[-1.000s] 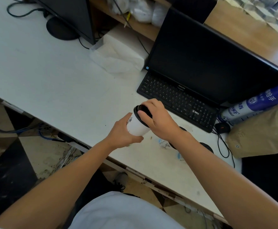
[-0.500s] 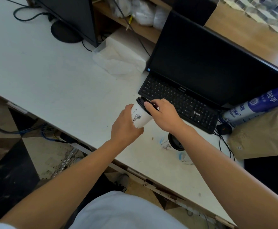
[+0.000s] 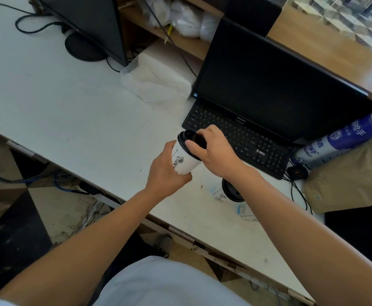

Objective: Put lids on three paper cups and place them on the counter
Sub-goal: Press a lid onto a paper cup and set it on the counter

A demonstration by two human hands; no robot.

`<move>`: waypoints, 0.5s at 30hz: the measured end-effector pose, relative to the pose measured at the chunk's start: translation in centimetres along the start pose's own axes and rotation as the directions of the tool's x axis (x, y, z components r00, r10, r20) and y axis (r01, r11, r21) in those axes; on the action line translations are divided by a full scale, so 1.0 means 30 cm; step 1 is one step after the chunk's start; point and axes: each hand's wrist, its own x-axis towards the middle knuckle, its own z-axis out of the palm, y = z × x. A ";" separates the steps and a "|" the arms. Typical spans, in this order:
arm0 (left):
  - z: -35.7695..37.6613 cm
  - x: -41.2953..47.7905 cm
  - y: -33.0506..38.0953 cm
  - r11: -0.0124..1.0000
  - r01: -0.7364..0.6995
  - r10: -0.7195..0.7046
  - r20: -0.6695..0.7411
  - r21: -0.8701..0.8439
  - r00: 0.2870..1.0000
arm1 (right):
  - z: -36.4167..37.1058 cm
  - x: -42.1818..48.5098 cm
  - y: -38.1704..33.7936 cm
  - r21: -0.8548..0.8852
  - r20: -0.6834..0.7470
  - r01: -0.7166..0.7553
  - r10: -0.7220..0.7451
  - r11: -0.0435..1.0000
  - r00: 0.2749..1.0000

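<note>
My left hand (image 3: 166, 173) is gripping the cup (image 3: 184, 161) by its base, holding it tilted above the desk (image 3: 70, 111) just in front of the keyboard (image 3: 242, 140). My right hand (image 3: 216, 151) is closing over the black lid (image 3: 188, 143), fingers pressing its rim onto the cup's mouth

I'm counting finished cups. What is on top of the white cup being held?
A black lid sits on the white paper cup, with the right hand pressing on it. The far rim is hidden, so full seating is unclear.
</note>
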 end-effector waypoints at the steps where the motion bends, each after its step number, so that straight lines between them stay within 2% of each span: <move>1: -0.002 0.000 0.001 0.999 0.015 -0.015 0.018 -0.042 1.000 | -0.006 -0.001 -0.002 -0.009 0.006 0.027 -0.027 1.000 1.000; 6: -0.027 0.012 -0.005 0.990 0.008 0.010 0.129 -0.143 0.992 | -0.054 -0.011 0.002 -0.037 0.085 0.168 -0.165 0.985 0.983; 9: -0.030 0.018 -0.003 0.984 -0.011 0.037 0.145 -0.176 0.989 | -0.069 -0.015 0.003 -0.037 0.098 0.216 -0.212 0.976 0.972; 12: -0.022 0.018 0.003 0.980 -0.034 0.057 0.107 -0.197 0.993 | -0.067 -0.019 0.003 -0.021 0.050 0.231 -0.229 0.973 0.972; 15: -0.016 0.022 0.004 0.975 -0.048 0.067 0.079 -0.218 0.995 | -0.045 -0.032 0.005 0.140 -0.084 0.197 -0.187 0.970 0.979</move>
